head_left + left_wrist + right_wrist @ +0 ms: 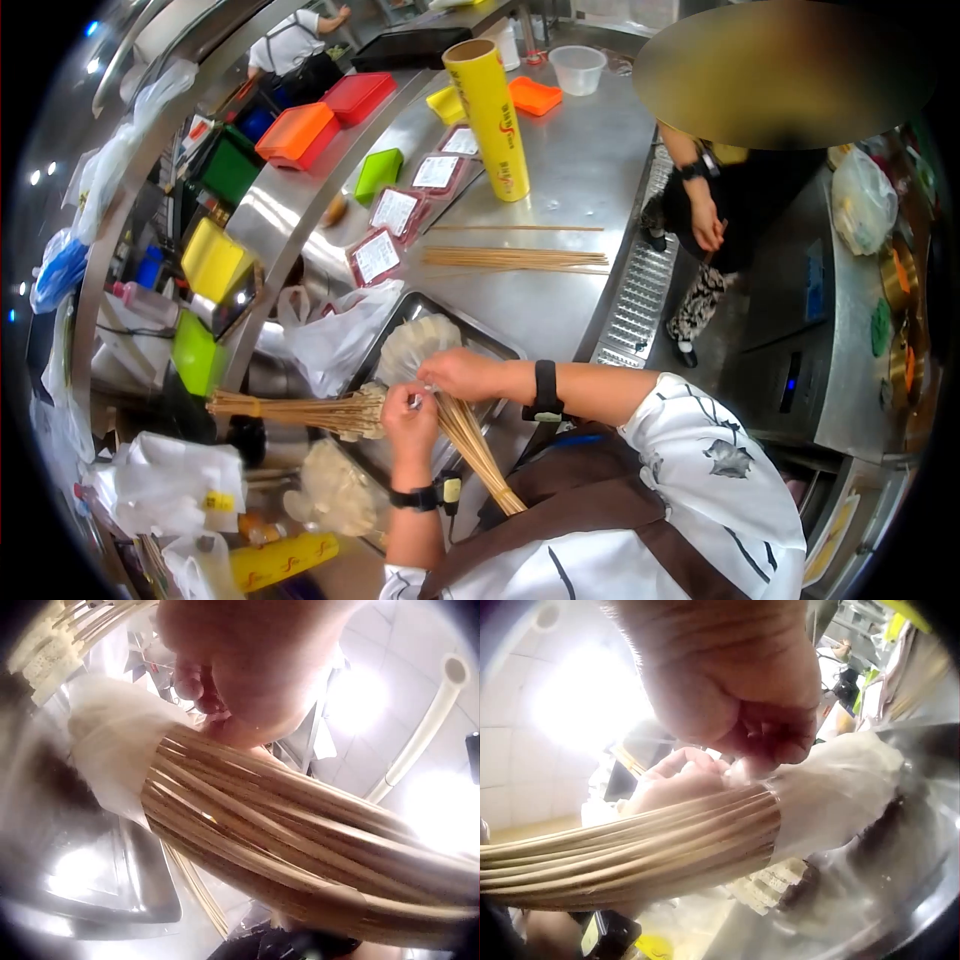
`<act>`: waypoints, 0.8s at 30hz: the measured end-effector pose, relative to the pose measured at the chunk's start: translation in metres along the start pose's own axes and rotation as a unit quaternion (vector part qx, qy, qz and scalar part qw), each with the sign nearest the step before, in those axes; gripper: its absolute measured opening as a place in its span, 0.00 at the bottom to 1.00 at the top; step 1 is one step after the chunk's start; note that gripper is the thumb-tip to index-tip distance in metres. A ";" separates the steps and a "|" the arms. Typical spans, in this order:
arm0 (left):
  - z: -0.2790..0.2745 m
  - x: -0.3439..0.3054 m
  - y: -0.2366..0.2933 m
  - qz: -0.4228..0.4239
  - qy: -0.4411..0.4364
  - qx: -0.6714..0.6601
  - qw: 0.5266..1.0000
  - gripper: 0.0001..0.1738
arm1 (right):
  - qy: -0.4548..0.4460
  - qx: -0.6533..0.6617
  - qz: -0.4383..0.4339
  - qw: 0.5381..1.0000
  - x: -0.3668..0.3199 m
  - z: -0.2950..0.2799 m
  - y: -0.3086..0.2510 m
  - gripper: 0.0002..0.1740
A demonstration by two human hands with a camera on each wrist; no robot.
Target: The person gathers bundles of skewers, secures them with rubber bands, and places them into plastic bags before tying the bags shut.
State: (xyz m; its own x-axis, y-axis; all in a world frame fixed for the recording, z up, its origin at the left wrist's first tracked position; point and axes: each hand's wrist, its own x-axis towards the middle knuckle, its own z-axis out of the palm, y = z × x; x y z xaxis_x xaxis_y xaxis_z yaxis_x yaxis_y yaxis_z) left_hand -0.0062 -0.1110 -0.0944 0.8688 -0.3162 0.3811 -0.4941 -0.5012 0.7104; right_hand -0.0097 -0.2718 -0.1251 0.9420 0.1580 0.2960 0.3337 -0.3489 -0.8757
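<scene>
A bundle of thin wooden skewers [478, 452] slants over the metal tray [510, 350]. Pale, fan-shaped food [418, 345] spreads from its far end. Translucent plastic film [836, 799] wraps the bundle where sticks meet food, as both wrist views show. My right hand [462, 376] pinches the film at the wrap's edge, fingers curled. Close against it, my left hand [410, 428] pinches the film too, its fingertips partly hidden in the left wrist view. Left of the hands lies a second skewer bundle [300, 408], its pale food end overlapping the tray in the head view.
Loose skewers [515, 260] lie on the steel counter [580, 190] near an upright yellow roll [490, 125]. Labelled red packs [377, 257] line its left side, beside a white plastic bag [340, 340]. Another person's hand [706, 222] shows across the aisle at right.
</scene>
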 end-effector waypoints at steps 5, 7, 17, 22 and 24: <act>0.009 0.009 0.002 0.118 0.046 0.051 0.991 0.06 | -0.063 0.016 0.004 0.998 0.013 -0.009 0.007 0.10; 0.008 0.008 0.001 0.110 0.053 0.062 0.991 0.06 | -0.109 0.092 0.061 0.988 0.017 -0.013 0.016 0.08; -0.010 0.002 -0.014 0.100 0.010 0.046 0.994 0.08 | -0.212 0.061 -0.061 0.973 0.037 -0.025 0.013 0.08; -0.012 -0.001 -0.016 0.118 0.036 0.018 0.992 0.09 | -0.176 -0.056 -0.073 0.980 0.040 -0.022 -0.012 0.07; -0.013 -0.002 -0.014 0.119 0.044 0.017 0.992 0.09 | -0.164 -0.095 -0.091 0.977 0.040 -0.019 -0.018 0.05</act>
State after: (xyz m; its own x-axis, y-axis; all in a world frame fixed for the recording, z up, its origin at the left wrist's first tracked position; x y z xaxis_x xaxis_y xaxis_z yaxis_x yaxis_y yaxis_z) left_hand -0.0003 -0.0931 -0.0974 0.7260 -0.3582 0.5870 -0.6853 -0.4484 0.5739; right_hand 0.0229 -0.2769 -0.0900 0.8143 0.5113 0.2747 0.5254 -0.4481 -0.7233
